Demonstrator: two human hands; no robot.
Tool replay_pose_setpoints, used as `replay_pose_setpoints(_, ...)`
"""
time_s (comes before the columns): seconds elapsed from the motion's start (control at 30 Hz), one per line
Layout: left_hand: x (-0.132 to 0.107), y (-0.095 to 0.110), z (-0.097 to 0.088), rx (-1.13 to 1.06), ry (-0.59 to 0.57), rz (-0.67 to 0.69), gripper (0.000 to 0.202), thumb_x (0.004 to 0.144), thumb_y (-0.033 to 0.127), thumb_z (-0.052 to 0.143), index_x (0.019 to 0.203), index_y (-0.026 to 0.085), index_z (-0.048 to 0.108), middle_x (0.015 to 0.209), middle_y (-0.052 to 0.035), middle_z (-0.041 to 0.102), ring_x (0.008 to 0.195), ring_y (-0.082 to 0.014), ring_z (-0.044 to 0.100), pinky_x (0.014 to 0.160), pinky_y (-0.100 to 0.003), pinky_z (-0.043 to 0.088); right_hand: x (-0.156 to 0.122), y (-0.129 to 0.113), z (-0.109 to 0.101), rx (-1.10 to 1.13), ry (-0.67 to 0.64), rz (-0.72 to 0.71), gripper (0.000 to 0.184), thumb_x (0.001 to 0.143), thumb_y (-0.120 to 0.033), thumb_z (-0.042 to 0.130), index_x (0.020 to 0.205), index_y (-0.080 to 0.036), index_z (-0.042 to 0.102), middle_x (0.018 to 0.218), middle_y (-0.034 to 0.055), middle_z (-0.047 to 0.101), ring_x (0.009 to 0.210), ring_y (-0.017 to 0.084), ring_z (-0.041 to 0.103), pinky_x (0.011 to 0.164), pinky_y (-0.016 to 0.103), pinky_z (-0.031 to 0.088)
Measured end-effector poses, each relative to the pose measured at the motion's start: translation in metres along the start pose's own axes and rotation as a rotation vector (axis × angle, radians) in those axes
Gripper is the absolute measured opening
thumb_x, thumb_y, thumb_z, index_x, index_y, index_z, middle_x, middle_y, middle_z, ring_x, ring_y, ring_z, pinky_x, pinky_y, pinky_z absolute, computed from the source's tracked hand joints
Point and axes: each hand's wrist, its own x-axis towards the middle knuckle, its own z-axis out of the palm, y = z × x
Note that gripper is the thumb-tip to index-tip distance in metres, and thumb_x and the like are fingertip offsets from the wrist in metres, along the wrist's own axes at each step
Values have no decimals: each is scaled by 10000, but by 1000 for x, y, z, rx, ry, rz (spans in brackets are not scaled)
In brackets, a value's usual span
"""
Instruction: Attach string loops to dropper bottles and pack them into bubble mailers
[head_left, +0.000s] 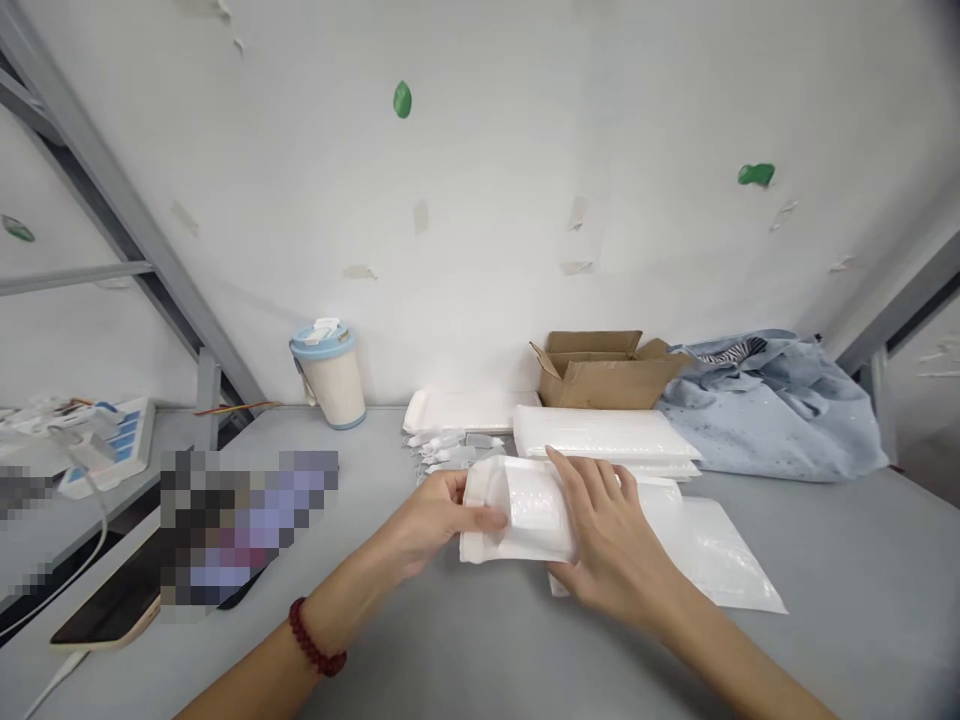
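Note:
A white bubble mailer (pixel 534 505) is held between my two hands above the grey table. My left hand (pixel 442 515) grips its left end, thumb on top and fingers behind. My right hand (pixel 604 520) wraps around its right end, fingers over the far side and thumb at the near edge. More white bubble mailers (pixel 731 555) lie flat under and beside my right hand. Just beyond the held mailer are several small clear plastic pieces (pixel 450 448) in a loose pile; their exact kind is hard to make out.
A stack of white mailers (pixel 600 432) sits in front of an open cardboard box (pixel 611 372). Light blue cloth (pixel 772 410) is heaped at the right. A lidded cup (pixel 330 378) stands against the wall. On the left lie a phone (pixel 112 590) with a cable and a power strip (pixel 112 450).

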Motion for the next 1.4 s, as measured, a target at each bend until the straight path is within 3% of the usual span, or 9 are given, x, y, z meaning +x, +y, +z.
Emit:
replay_pose_setpoints(0.23,-2,3,7,287,114,115,84,632,178,666,703,167,623,663,4,631,633,-166,605,501,-225,432,0,-1,2,-10,56,-62,617,661,-176,516,1262,-99,401,969,139,493,892,297,447,762,418,382)
replay_pose_setpoints(0.3,-3,14,-8,425,140,143,120,641,256,676,675,172,599,624,19,606,576,-147,576,458,-208,391,0,4,0,-61,66,-51,568,671,-181,521,1224,-82,434,946,142,498,866,295,449,738,407,392)
replay_pose_setpoints(0.43,-3,21,-50,880,379,174,165,632,336,677,708,197,631,692,-5,639,680,-188,599,562,-240,426,1,14,-6,-208,92,-7,493,686,-204,520,1161,-83,472,897,141,516,829,304,463,703,410,394)
replay_pose_setpoints(0.6,4,0,-70,938,387,98,90,546,209,670,613,198,611,632,-11,632,573,-189,586,474,-232,379,0,16,-11,-244,45,45,549,684,-217,521,1211,-94,430,924,142,544,840,310,473,709,419,388)
replay_pose_setpoints(0.77,-4,8,-64,853,253,16,221,604,184,601,825,186,610,606,32,629,436,-144,576,437,-224,396,-4,8,-7,-99,-111,102,702,659,-200,529,1324,-99,329,1014,144,567,898,306,482,742,418,385)
replay_pose_setpoints(0.9,-15,31,-46,455,132,93,387,721,225,597,1096,201,508,664,41,649,580,-153,622,601,-269,493,-3,0,-7,-27,-204,160,742,650,-197,514,1355,-74,316,1018,147,563,926,308,476,774,425,376)
replay_pose_setpoints(1.07,-13,28,-19,224,105,221,209,730,275,669,869,172,553,759,-30,705,702,-165,637,665,-283,496,-1,-4,-11,82,-248,212,745,661,-199,495,1368,-75,299,1102,156,553,987,308,468,808,427,365)
replay_pose_setpoints(1.2,-6,11,-8,344,169,224,265,697,337,717,888,166,653,794,-36,701,665,-163,604,634,-284,472,-2,-5,-9,88,-220,212,734,660,-186,495,1361,-80,307,1103,155,555,986,303,472,804,417,363)
replay_pose_setpoints(1.4,-8,4,-1,754,263,391,254,748,302,666,980,214,721,847,-27,700,691,-162,551,635,-271,416,-4,-7,0,1,-158,157,719,660,-199,521,1348,-110,332,1078,137,552,958,296,477,769,388,356)
